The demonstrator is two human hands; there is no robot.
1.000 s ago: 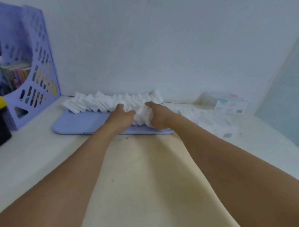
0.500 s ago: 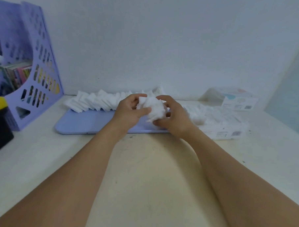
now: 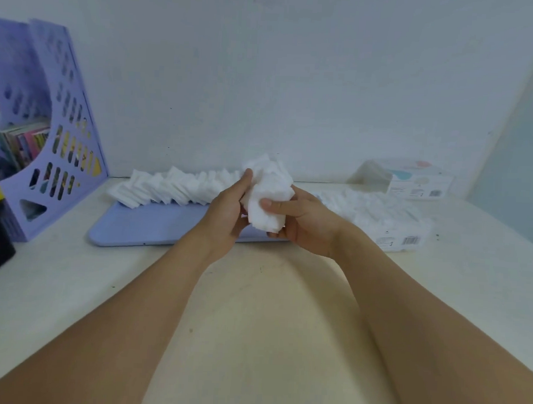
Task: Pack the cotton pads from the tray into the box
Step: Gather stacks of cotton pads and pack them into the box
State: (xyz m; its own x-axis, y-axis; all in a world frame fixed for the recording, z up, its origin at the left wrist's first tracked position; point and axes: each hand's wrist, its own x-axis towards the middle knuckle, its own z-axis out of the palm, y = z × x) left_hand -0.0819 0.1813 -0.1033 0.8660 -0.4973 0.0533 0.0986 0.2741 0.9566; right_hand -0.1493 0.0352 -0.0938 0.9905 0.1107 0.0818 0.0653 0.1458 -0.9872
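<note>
White cotton pads (image 3: pixel 268 199), a bunched handful, sit mid-frame in a two-handed grip: left hand (image 3: pixel 226 214) and right hand (image 3: pixel 301 224) curl round them, forearms converging above the counter (image 3: pixel 254 308). Behind lies the blue tray (image 3: pixel 154 227) with more pads; the box (image 3: pixel 392 228) stands right.

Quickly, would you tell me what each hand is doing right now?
Left hand: grips the bunch of cotton pads.
Right hand: grips the same bunch from the other side.
</note>
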